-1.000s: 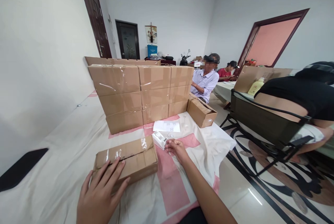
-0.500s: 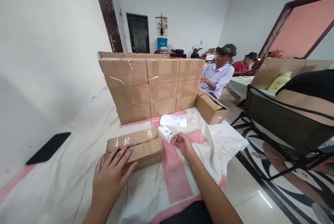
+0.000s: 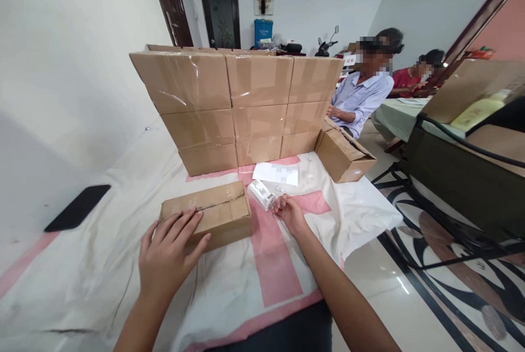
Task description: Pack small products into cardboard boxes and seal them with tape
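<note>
My left hand (image 3: 168, 253) lies flat, fingers spread, on the near end of a taped cardboard box (image 3: 213, 212) that rests on the white and pink cloth (image 3: 270, 264). My right hand (image 3: 289, 212) reaches out with fingers curled beside a white tape dispenser (image 3: 261, 194), close to or touching its near end. Whether anything is in those fingers is hidden. A white sheet of labels (image 3: 276, 174) lies just beyond the dispenser.
A wall of stacked taped cardboard boxes (image 3: 238, 106) stands behind, with one more box (image 3: 343, 154) angled at its right end. A black phone (image 3: 77, 207) lies at left. Two seated people (image 3: 365, 89) work beyond. A dark frame with cartons (image 3: 463, 177) stands on the tiled floor at right.
The view has tilted down and moved closer to the boxes. My left hand stays on the box; my right hand stays by the tape dispenser.
</note>
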